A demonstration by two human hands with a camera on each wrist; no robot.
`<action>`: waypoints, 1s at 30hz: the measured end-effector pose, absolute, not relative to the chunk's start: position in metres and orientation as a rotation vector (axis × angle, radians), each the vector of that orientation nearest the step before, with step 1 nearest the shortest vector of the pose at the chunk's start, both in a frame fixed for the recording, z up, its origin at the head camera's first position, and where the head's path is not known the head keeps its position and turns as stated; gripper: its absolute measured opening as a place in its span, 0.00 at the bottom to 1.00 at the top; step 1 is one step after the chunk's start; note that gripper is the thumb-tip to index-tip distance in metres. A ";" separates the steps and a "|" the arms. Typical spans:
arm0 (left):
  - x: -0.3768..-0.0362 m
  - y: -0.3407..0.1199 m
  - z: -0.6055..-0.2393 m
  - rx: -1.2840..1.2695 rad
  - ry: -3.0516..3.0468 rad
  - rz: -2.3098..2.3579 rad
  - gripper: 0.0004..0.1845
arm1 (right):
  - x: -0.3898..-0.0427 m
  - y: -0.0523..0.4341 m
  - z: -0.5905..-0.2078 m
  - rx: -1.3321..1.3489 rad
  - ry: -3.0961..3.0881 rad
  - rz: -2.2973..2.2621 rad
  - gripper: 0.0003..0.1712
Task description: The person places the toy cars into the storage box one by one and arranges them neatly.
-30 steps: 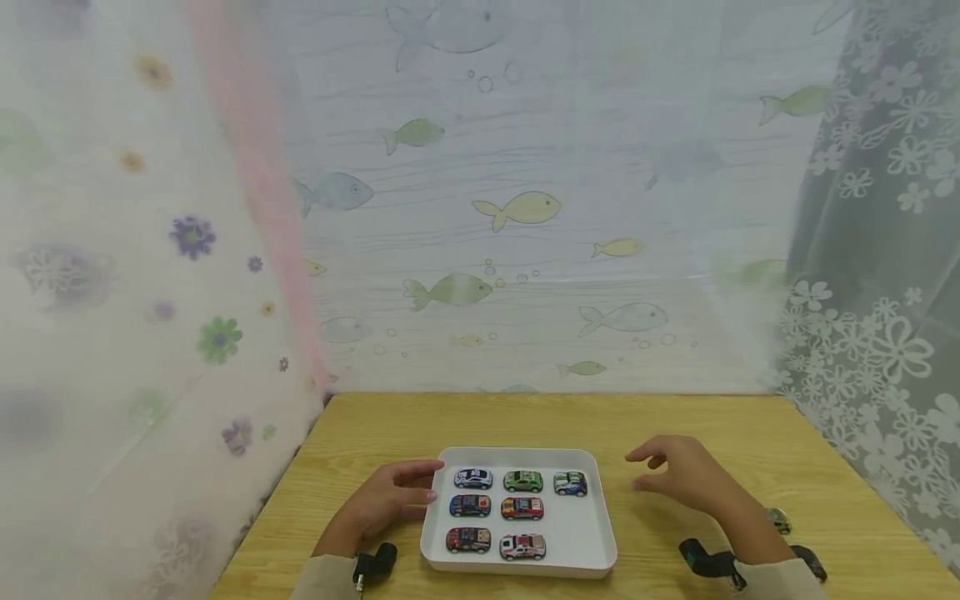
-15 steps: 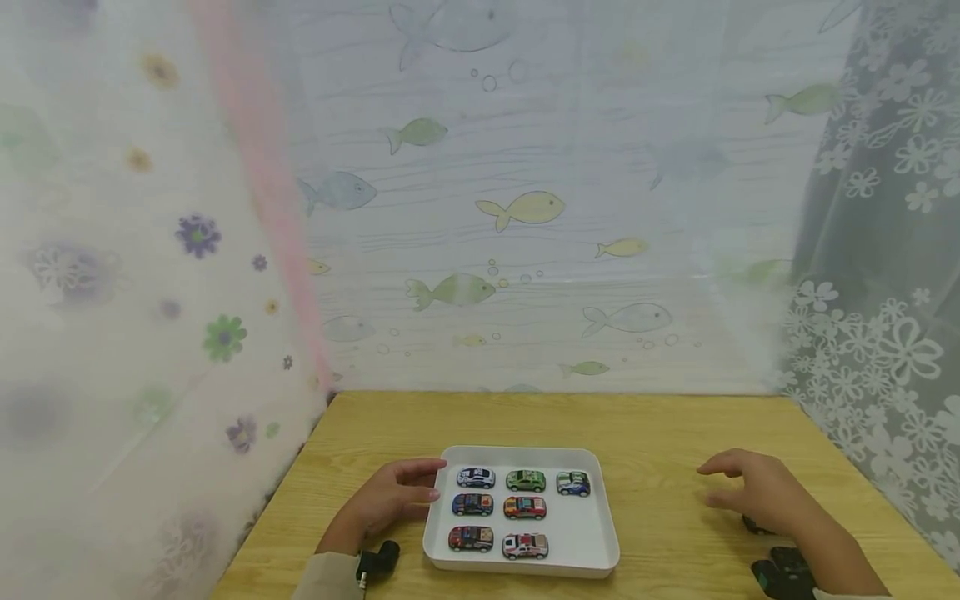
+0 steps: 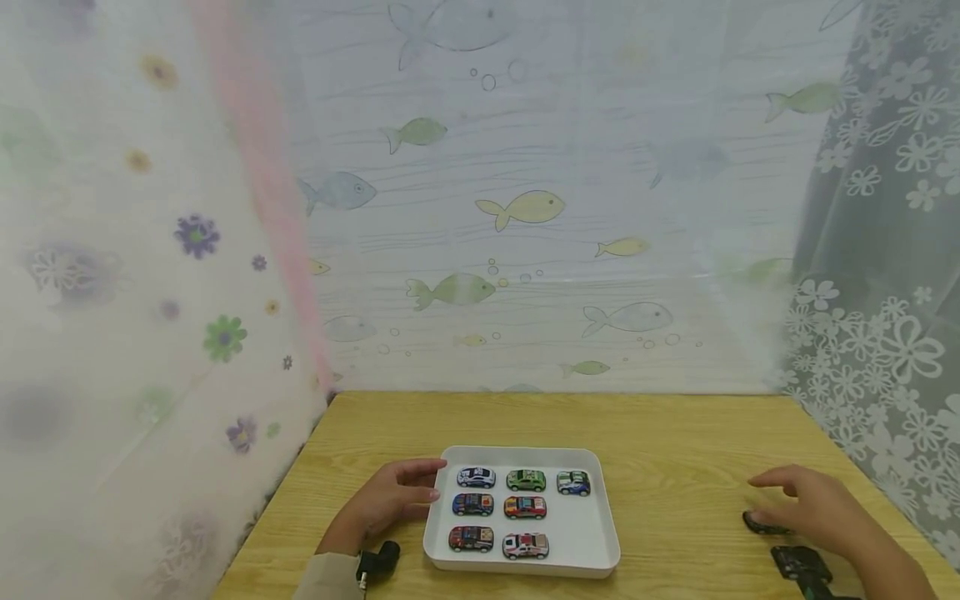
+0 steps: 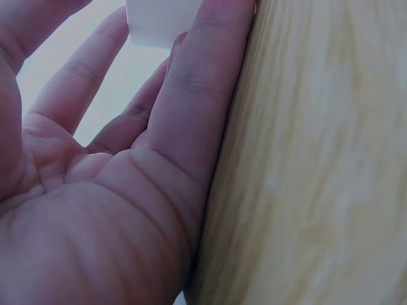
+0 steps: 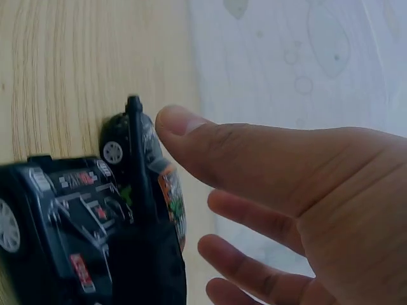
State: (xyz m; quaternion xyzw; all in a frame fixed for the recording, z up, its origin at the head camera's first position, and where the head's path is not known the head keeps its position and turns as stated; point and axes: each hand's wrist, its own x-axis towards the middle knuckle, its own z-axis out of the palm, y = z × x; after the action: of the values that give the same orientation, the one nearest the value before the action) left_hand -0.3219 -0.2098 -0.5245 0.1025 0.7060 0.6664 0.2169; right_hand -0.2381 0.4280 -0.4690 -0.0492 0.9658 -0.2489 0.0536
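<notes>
A white tray [image 3: 581, 533] holds several small toy cars, set out in rows, among them a green one [image 3: 526, 480] and a red and yellow one [image 3: 525, 507]. At the tray's left side rests my left hand [image 3: 386, 504], fingertips at the rim. The left wrist view has its fingers stretched toward a white tray corner [image 4: 159, 22]. Far to the right, my right hand [image 3: 821, 508] is over a black toy car [image 3: 761, 524], fingers apart. In the right wrist view the thumb [image 5: 184, 124] lies beside that car's front, partly hidden by a black rod.
A larger-looking black toy car [image 5: 70, 216] stands nearer the right wrist camera. Both wrists carry black camera mounts [image 3: 379, 560]. The wooden table [image 3: 675, 425] ends at a back curtain [image 3: 525, 333] printed with fish.
My right hand has moved away from beside the tray, rightward and toward me, to the black toy car. My left hand has kept its place at the tray.
</notes>
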 end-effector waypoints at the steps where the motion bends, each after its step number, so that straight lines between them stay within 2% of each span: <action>1: -0.322 -0.210 -0.524 0.284 1.955 1.847 0.32 | -0.238 0.429 -0.469 -0.139 2.929 -0.755 0.37; 16: -0.321 -0.209 -0.524 0.303 1.927 1.852 0.33 | -0.233 0.437 -0.475 -0.063 2.833 -0.845 0.35; 30: -0.319 -0.209 -0.521 0.312 1.941 1.853 0.33 | -0.235 0.428 -0.477 -0.012 2.810 -0.814 0.29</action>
State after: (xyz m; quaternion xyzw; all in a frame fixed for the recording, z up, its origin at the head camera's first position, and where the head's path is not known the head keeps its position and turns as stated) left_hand -0.3191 -0.2093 -0.5213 0.1127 0.7011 0.6693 0.2185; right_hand -0.2347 0.4281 -0.4766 -0.0042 0.9549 -0.2767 0.1076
